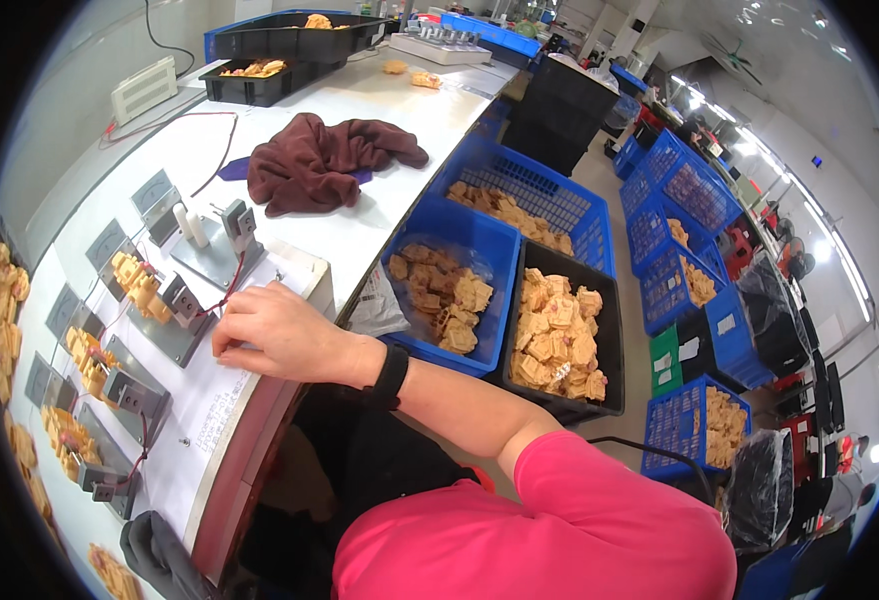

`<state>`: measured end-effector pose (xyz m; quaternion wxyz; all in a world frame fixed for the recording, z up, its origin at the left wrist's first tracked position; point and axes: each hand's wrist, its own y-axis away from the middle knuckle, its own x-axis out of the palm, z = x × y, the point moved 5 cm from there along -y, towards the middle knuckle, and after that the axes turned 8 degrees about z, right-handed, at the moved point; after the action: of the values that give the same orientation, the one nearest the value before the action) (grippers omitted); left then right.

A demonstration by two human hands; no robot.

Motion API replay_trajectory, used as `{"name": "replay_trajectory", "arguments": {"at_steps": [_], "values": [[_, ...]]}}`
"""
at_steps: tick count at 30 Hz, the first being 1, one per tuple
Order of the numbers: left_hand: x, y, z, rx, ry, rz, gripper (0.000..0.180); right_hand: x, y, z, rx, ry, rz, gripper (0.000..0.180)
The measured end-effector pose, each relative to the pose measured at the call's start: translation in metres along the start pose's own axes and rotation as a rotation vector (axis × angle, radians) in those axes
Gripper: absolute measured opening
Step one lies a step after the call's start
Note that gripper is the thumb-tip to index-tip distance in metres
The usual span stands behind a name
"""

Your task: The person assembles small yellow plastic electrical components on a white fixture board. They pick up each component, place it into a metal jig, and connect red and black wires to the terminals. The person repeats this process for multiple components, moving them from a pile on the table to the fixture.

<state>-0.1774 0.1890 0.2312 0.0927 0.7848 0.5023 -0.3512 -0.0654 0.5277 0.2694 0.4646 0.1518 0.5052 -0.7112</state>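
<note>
Orange moulded parts (137,283) sit in the metal fixture (181,318) on the white worktop (379,110). Head view: right hand (277,335) rests palm-down just beside that fixture, fingers curled together at the red wire (227,292); whether they pinch it cannot be told. Left hand not visible. Advisable: steady the wrist, keep clear of the clamp.

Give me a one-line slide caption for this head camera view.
Right hand rests on a white paper sheet beside metal test fixtures loaded with tan plastic parts; crates alongside.
</note>
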Motion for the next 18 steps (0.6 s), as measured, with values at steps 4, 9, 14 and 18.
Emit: {"name": "replay_trajectory", "arguments": {"at_steps": [4,9,14,18], "values": [[0.0015,0.0045,0.0006,-0.006,0.068,-0.052,0.032,0.0008,-0.0003,-0.0003,-0.004,-0.01,-0.005,0.009],[0.0025,0.004,0.0059,0.015,0.129,-0.054,0.033,-0.001,0.0003,0.0008,-0.004,0.013,0.033,0.01],[0.0038,0.0057,0.0025,0.005,0.119,-0.079,0.034,-0.0018,0.0001,0.0019,-0.003,0.007,0.036,0.01],[0.0025,0.0054,0.0062,0.001,0.096,-0.059,0.033,-0.0012,0.0005,0.0018,-0.009,0.014,0.032,0.01]]}}
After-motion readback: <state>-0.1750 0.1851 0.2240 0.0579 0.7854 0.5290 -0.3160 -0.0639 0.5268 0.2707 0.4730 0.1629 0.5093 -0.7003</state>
